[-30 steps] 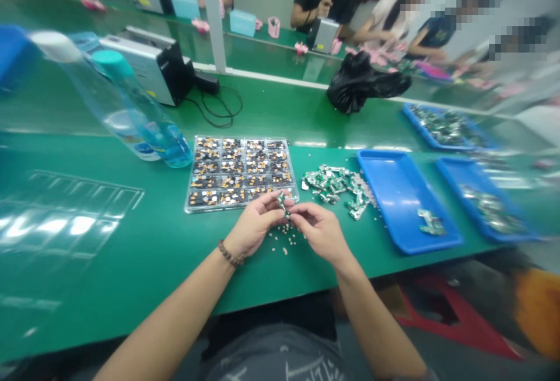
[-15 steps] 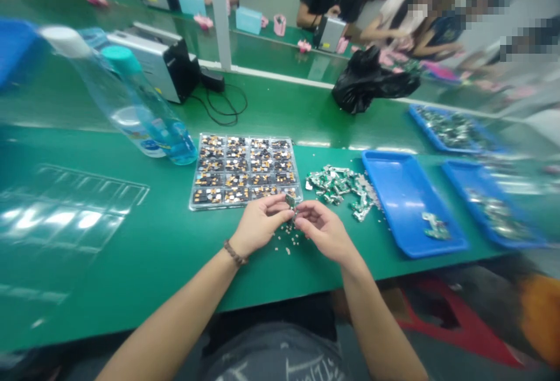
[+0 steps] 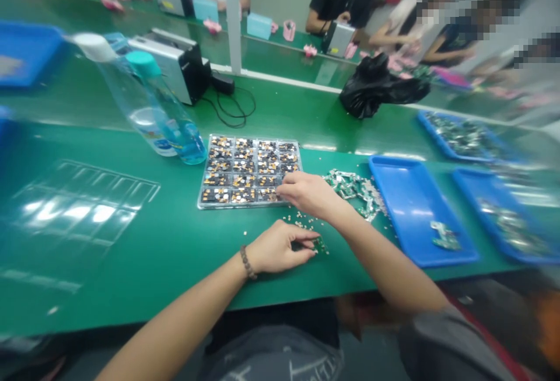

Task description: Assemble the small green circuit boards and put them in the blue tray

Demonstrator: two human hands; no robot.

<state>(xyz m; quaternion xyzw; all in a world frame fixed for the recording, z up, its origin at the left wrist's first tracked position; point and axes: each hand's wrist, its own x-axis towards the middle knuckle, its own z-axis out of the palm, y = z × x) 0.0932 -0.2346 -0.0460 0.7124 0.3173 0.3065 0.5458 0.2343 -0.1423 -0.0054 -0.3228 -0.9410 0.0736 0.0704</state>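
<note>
My left hand [image 3: 284, 247] rests low over the green table, thumb and fingers pinching a small green circuit board [image 3: 322, 245]. My right hand [image 3: 306, 193] reaches to the right front part of a clear compartment tray [image 3: 202, 203]. Its fingertips are drawn together at the compartments, and whatever lies between them is too small to make out. Small black, orange and white parts [image 3: 244, 180] fill the tray's compartments. Tiny pale bits [image 3: 301, 217] are scattered on the table between my hands. A pile of circuit boards [image 3: 350, 184] lies just beyond my right forearm.
To the right stand a blue tray [image 3: 400, 194] with a few boards [image 3: 445, 236] and further blue trays [image 3: 470, 185]. Two bottles [image 3: 146, 112], a grey machine [image 3: 170, 57] and a black bag [image 3: 370, 92] sit behind. A clear lid [image 3: 94, 212] lies left. People work across the table.
My hands have parted. The left has come down nearer the table edge with the circuit board, while the right has moved forward to the compartment tray. The view has shifted slightly left.
</note>
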